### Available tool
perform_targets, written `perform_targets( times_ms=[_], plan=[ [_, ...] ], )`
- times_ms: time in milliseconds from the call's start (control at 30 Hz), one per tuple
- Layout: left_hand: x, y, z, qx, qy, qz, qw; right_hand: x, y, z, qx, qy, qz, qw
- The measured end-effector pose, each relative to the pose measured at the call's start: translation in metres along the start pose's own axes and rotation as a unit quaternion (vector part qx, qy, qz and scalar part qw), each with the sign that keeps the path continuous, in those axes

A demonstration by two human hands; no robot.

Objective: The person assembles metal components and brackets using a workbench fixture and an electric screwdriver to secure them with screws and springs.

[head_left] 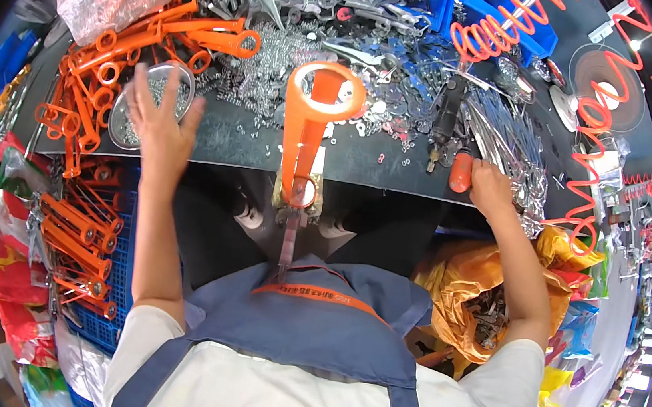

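Left hand [160, 122]: raised over the metal bowl [144, 106] at 10 o'clock of the bench; fingers spread apart, nothing seen held, the palm covering the bowl's right half.
Right hand [488, 188]: set at 3 o'clock on the bench edge; fingers curled onto the orange-handled tool [461, 171], though whether the handle is truly clamped cannot be told, the fingertips being hidden.
Bowl: small metal bits are held in it; it is set close to the front edge of the bench [363, 163], touching the orange handle pile [131, 45] on its left.
Orange piece [315, 122]: stood upright at the middle, 12 o'clock from the apron, fixed in a clamp [299, 192] at the bench edge.
Risk, bowl: it could be tipped or pushed toward the edge if pressed on one side by the spread fingers, and the small bits would be scattered.
Risk, tool: it is judged likely to roll off the edge if loosely gripped, the handle lying right at the rim.
Risk, loose parts [276, 77]: screws and rings strewn at 12 o'clock could be swept down by a forearm passing beside the upright piece.
Risk, hose [593, 121]: the coiled orange hose at 2 o'clock could be snagged by the tool when lifted.
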State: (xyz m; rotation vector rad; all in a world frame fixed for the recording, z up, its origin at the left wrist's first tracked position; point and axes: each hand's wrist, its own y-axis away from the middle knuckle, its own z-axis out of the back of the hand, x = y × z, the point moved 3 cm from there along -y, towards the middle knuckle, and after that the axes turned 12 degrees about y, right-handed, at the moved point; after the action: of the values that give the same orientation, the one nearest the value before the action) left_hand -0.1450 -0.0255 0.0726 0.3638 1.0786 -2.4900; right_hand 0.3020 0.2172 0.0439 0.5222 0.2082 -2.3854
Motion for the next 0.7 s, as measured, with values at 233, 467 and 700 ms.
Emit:
perform_targets(
  times_ms=[233, 467, 700],
  plan=[
    [-0.066, 0.043, -0.046, 0.294, 0.674, 0.020, 0.677, 0.072, 0.018, 0.045, -0.219, -0.099, -0.023, 0.970],
    [-0.084, 0.071, -0.106, 0.413, 0.723, 0.190, 0.521, 0.282, 0.047, 0.010, 0.350, -0.866, -0.031, 0.357],
    [-0.118, 0.078, -0.082, 0.047, 0.533, 0.040, 0.844, 0.342, 0.050, -0.010, 0.229, -0.899, -0.146, 0.344]
  ],
)
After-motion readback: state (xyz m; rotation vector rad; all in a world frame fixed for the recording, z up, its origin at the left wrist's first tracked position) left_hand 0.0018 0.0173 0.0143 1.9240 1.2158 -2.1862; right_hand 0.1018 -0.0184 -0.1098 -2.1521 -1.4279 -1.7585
